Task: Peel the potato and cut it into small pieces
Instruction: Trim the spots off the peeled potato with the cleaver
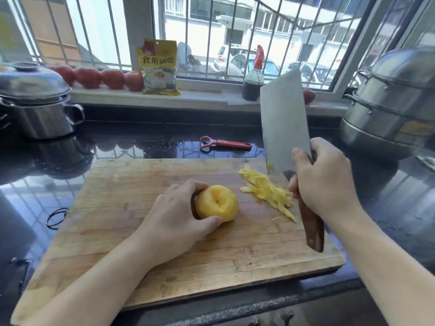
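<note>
A peeled yellow potato [217, 203] lies on the wooden cutting board [141, 243], near its middle. My left hand [174, 217] holds the potato from the left, fingers and thumb curled round it. My right hand [324, 177] grips the wooden handle of a cleaver [283, 123], whose broad blade is raised upright above the board's right side. A heap of thin yellow potato slices [266, 190] lies on the board between the potato and the cleaver.
A red peeler [223, 144] lies on the black counter behind the board. A steel pot [35, 102] stands at the left, a stacked steamer [390, 100] at the right. Tomatoes [98, 77], a yellow packet [159, 67] and a sauce bottle [254, 78] sit on the windowsill.
</note>
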A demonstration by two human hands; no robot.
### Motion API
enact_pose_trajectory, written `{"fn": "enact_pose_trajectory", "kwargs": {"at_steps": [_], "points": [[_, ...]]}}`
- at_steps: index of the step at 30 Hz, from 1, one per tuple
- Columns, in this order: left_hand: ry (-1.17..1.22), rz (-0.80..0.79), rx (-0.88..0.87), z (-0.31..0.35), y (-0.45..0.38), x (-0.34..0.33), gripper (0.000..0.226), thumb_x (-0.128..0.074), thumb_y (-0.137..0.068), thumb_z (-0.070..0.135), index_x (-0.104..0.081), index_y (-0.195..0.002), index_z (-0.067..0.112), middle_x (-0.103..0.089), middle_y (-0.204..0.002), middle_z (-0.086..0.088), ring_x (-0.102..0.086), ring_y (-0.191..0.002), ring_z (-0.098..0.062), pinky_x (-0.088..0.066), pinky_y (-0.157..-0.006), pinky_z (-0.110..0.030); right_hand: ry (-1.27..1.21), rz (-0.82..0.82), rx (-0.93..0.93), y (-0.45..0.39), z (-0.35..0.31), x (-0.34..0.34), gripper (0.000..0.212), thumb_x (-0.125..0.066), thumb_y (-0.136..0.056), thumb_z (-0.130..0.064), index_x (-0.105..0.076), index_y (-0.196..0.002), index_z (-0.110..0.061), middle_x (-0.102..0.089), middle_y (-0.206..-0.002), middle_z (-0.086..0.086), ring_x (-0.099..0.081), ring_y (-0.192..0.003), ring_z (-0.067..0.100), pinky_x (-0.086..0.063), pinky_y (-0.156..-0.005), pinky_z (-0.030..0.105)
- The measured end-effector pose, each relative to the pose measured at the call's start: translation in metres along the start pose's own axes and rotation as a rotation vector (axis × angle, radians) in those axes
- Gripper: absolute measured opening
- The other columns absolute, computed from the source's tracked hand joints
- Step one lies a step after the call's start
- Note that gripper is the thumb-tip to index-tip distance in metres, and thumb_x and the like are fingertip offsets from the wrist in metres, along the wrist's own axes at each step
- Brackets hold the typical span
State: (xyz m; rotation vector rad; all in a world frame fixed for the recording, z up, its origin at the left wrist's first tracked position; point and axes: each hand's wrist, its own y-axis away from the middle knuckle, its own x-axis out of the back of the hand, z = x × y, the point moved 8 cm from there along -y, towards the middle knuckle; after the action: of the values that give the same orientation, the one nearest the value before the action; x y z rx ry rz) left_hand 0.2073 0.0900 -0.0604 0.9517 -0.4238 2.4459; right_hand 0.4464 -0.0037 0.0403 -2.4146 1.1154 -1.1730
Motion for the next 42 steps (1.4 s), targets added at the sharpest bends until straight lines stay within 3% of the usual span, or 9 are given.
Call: {"fn": "enact_pose_trajectory", "kwargs": {"at_steps": [3, 6, 11, 15, 20, 24, 31, 35, 42], "points": [[-0.013, -0.008, -0.001, 0.002, -0.001, -0.002, 0.059, -0.08, -0.076, 0.056, -0.052, -0.127, 0.043, -0.051, -0.114, 0.021, -0.052, -0.112, -0.01, -0.041, -0.095, -0.03, -0.228, -0.172, -0.103, 0.019, -0.013, -0.02, 0.014, -0.049, -0.104, -0.022, -0.06, -0.098, -0.016, -0.062, -0.054, 0.01, -0.057, -0.039, 0.019, -0.049, -0.043, 0.033], [0.035, -0.011, 0.005, 0.0, -0.002, -0.001, 0.063, -0.072, -0.064, 0.071, -0.053, -0.118, 0.044, -0.055, -0.115, 0.018, -0.058, -0.11, -0.008, -0.048, -0.101, -0.035, -0.29, -0.258, -0.135, 0.035, -0.023, -0.043, 0.014, -0.048, -0.105, -0.024, -0.06, -0.099, -0.019, -0.065, -0.054, 0.01, -0.061, -0.042, 0.021, -0.05, -0.043, 0.034], [0.047, 0.0, 0.007, -0.001, -0.002, -0.001, 0.057, -0.072, -0.066, 0.07, -0.053, -0.113, 0.044, -0.057, -0.113, 0.017, -0.059, -0.106, -0.009, -0.051, -0.099, -0.039, -0.208, -0.215, -0.079, 0.046, -0.028, -0.054, 0.016, -0.049, -0.104, -0.023, -0.059, -0.093, -0.017, -0.064, -0.052, 0.008, -0.061, -0.04, 0.018, -0.049, -0.05, 0.032], [0.025, 0.011, 0.001, 0.0, -0.002, 0.0, 0.05, -0.078, -0.074, 0.061, -0.053, -0.113, 0.042, -0.055, -0.11, 0.017, -0.057, -0.105, -0.009, -0.05, -0.098, -0.04, -0.184, -0.214, -0.023, 0.049, -0.036, -0.057, 0.018, -0.049, -0.103, -0.017, -0.059, -0.089, -0.015, -0.061, -0.049, 0.009, -0.059, -0.037, 0.015, -0.044, -0.044, 0.02], [0.031, 0.014, -0.019, 0.002, 0.0, 0.0, 0.047, -0.077, -0.075, 0.062, -0.053, -0.11, 0.042, -0.056, -0.107, 0.016, -0.057, -0.102, -0.008, -0.052, -0.095, -0.04, -0.111, -0.194, 0.037, 0.057, -0.044, -0.06, 0.021, -0.049, -0.103, -0.021, -0.055, -0.083, -0.025, -0.061, -0.051, 0.001, -0.061, -0.043, 0.008, -0.049, -0.051, 0.022], [0.029, 0.02, -0.024, 0.002, 0.0, 0.001, 0.046, -0.077, -0.076, 0.06, -0.054, -0.111, 0.04, -0.058, -0.107, 0.015, -0.055, -0.102, -0.008, -0.051, -0.095, -0.04, -0.047, -0.151, 0.065, 0.056, -0.043, -0.06, 0.023, -0.05, -0.101, -0.025, -0.052, -0.078, -0.028, -0.063, -0.061, -0.003, -0.064, -0.058, 0.015, -0.054, -0.06, 0.035], [0.026, 0.011, -0.033, 0.001, -0.002, -0.001, 0.047, -0.076, -0.077, 0.06, -0.054, -0.113, 0.039, -0.06, -0.11, 0.013, -0.057, -0.106, -0.011, -0.051, -0.097, -0.041, -0.146, -0.225, -0.022, 0.05, -0.036, -0.066, 0.018, -0.049, -0.103, -0.02, -0.058, -0.088, -0.018, -0.062, -0.049, 0.007, -0.061, -0.039, 0.016, -0.048, -0.045, 0.023], [0.041, -0.001, -0.032, -0.002, -0.002, -0.002, 0.052, -0.075, -0.076, 0.063, -0.054, -0.116, 0.039, -0.059, -0.115, 0.012, -0.058, -0.108, -0.013, -0.052, -0.097, -0.042, -0.267, -0.295, -0.111, 0.047, -0.026, -0.07, 0.012, -0.049, -0.105, -0.021, -0.06, -0.099, -0.021, -0.065, -0.056, 0.012, -0.064, -0.043, 0.024, -0.056, -0.047, 0.036], [0.074, 0.0, -0.033, -0.005, -0.005, -0.005, 0.063, -0.061, -0.06, 0.079, -0.053, -0.111, 0.043, -0.063, -0.115, 0.016, -0.062, -0.108, -0.01, -0.054, -0.094, -0.04, -0.366, -0.322, -0.159, 0.05, -0.022, -0.077, 0.012, -0.051, -0.105, -0.022, -0.062, -0.102, -0.027, -0.067, -0.061, 0.012, -0.065, -0.048, 0.028, -0.059, -0.05, 0.045]]}}
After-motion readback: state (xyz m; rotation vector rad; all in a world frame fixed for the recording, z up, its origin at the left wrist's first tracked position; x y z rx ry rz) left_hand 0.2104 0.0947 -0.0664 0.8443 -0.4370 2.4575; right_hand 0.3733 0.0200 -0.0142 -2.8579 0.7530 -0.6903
